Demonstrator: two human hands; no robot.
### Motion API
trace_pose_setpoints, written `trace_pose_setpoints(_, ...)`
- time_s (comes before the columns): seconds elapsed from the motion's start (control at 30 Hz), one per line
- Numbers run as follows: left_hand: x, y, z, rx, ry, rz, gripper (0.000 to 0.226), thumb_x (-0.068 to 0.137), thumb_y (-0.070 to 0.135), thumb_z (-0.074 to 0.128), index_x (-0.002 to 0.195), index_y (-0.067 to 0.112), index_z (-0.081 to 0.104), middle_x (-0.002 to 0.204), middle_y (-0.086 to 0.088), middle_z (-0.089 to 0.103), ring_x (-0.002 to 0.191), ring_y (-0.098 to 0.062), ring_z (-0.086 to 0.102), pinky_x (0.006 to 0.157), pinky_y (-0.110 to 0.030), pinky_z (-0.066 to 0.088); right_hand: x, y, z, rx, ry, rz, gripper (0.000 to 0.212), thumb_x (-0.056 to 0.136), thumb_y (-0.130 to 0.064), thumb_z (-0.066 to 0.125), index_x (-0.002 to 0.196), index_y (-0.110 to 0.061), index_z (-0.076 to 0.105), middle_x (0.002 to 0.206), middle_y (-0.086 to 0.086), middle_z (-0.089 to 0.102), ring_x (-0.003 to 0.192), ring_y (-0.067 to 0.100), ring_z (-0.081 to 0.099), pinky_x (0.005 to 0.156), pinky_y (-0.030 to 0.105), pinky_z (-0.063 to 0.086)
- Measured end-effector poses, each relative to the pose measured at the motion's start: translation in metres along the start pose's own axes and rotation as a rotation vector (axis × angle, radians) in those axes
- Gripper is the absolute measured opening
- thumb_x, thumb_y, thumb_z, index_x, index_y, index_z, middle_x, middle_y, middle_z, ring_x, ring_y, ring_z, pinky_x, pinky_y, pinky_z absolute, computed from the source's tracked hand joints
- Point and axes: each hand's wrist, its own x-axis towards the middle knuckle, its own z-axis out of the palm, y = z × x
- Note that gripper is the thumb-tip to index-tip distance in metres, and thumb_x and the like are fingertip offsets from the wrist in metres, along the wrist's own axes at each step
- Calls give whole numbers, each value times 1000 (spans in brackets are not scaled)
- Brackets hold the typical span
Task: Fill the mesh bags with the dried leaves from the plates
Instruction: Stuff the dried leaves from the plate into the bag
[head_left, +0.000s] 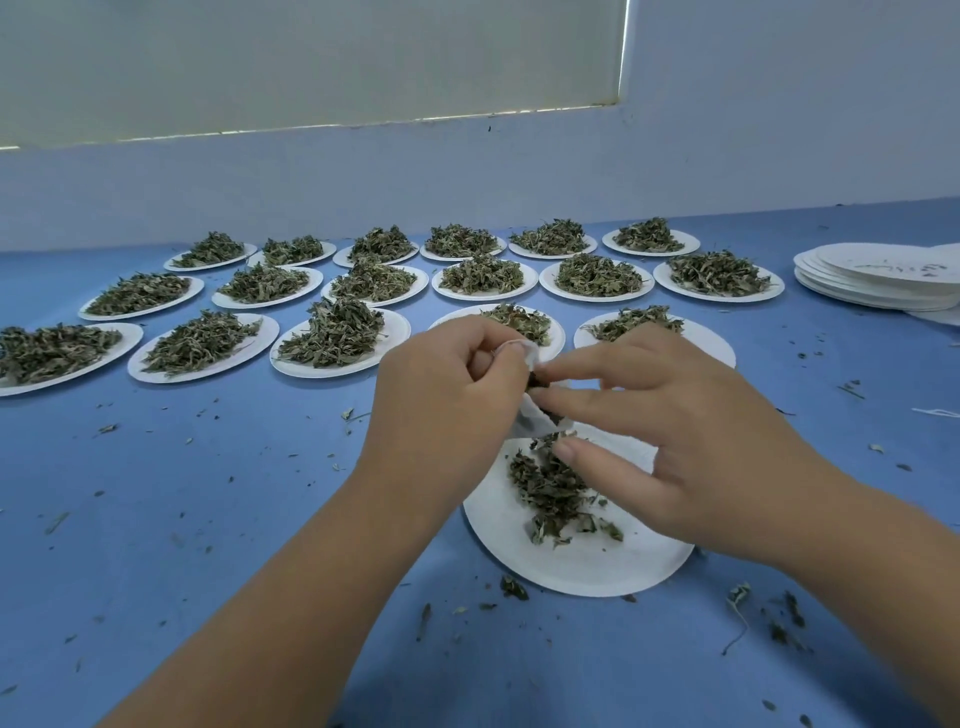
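My left hand (447, 384) grips a small white mesh bag (530, 418) by its mouth, above the near white paper plate (582, 561). Dark dried leaves show inside the bag's opening. My right hand (670, 431) has its fingertips at the bag's mouth, pinching dried leaves there, with the thumb over the leaf pile (556, 488) on the plate. Much of the bag is hidden behind my fingers.
Several white plates heaped with dried leaves (337, 332) stand in rows across the blue table (208, 519) to the far wall. A stack of empty plates (878, 280) sits at the far right. Leaf crumbs are scattered over the table around the near plate.
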Motion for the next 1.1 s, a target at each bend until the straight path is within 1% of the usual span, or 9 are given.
trace_pose_setpoints(0.17,0,0,1,4,-13,-6,18,85,15,60,72,24,70,45,10,46,42,-2,40,44,-10,31,2,-4,5,-57,-61,-23,27,87,-39,53,103,-25,71,119,-16,61,86,15,49,73,32,44)
trace_pose_setpoints(0.33,-3,1,2,17,-57,16,18,85,14,60,75,24,71,54,-6,57,50,-10,49,49,-22,43,8,-5,11,45,-65,-60,13,86,-30,62,77,-22,64,94,-30,48,75,9,36,71,27,35)
trace_pose_setpoints(0.4,-2,1,0,36,-36,23,18,85,14,60,76,24,72,57,-3,61,53,-10,54,51,-22,46,7,-4,7,187,-7,-49,4,85,-22,65,83,-22,69,98,-35,48,78,3,45,74,24,35)
trace_pose_setpoints(0.5,3,-2,-6,41,15,10,19,86,14,59,74,23,71,50,-3,51,44,-7,40,42,-14,35,2,-2,-3,336,129,143,20,84,-29,63,102,-31,70,109,-26,62,97,1,56,79,14,40)
trace_pose_setpoints(0.57,7,-4,-11,54,50,-1,19,86,15,59,72,23,69,51,-7,48,44,-6,37,40,-13,31,0,1,-8,368,175,253,16,84,-33,62,99,-35,68,101,-18,62,88,6,56,70,11,39)
trace_pose_setpoints(0.63,10,-5,-14,67,71,-4,17,86,16,59,73,20,69,57,-13,53,46,-8,39,41,-12,31,0,4,-6,298,84,356,15,83,-42,61,98,-38,64,95,-16,58,83,5,53,66,10,36)
trace_pose_setpoints(0.8,14,-7,-18,75,122,-11,16,85,17,60,73,21,69,53,-8,53,48,-8,42,43,-13,34,-3,-2,15,51,-454,378,72,67,-80,40,131,-46,40,121,-23,37,107,-1,40,83,23,38)
trace_pose_setpoints(0.97,13,-5,-16,83,132,0,16,84,16,61,71,22,68,50,4,48,45,-3,39,43,-8,30,-2,-4,28,-67,-509,259,88,64,-90,24,140,-47,17,142,-12,23,124,13,28,92,29,29)
trace_pose_setpoints(1.1,12,-4,-15,94,118,11,18,84,15,60,68,22,67,46,9,43,42,-3,37,41,-8,30,-2,-2,31,-29,-555,232,82,67,-86,22,139,-47,24,138,-13,30,119,11,30,95,30,32)
